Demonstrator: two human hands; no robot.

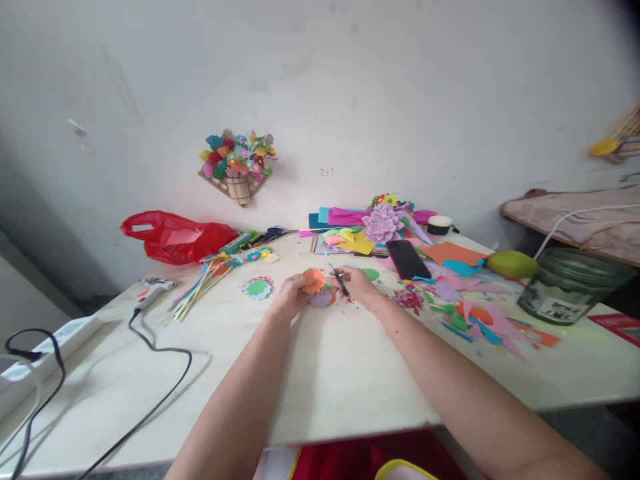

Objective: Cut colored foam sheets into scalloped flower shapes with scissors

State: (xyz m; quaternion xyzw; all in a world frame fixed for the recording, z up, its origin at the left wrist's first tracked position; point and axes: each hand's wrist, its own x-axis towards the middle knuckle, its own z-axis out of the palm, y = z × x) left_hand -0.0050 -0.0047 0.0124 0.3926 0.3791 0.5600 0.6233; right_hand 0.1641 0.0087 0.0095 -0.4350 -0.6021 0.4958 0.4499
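Note:
Near the middle of the table, my left hand [293, 295] pinches an orange scalloped foam flower [314, 281] between thumb and fingers. Just right of it, my right hand [356, 283] is closed around a pair of scissors [342, 285], whose blades point up and away from me. Beneath the orange flower lies a purple scalloped piece [321, 299], partly covered. A green oval piece [371, 274] rests beyond my right hand. To the left of my hands sits a scalloped disc with a green centre [258, 288]. Tiny scraps dot the table below the scissors.
Left are a glue gun [154, 293] with its black cord, a power strip [60, 347], paper strips [205, 290] and a red bag [177, 237]. Rightward lie a phone [407, 260], foam scraps [485, 320], a green fruit [511, 265] and a glass jar [563, 287]. Foam sheets [345, 217] lie against the wall.

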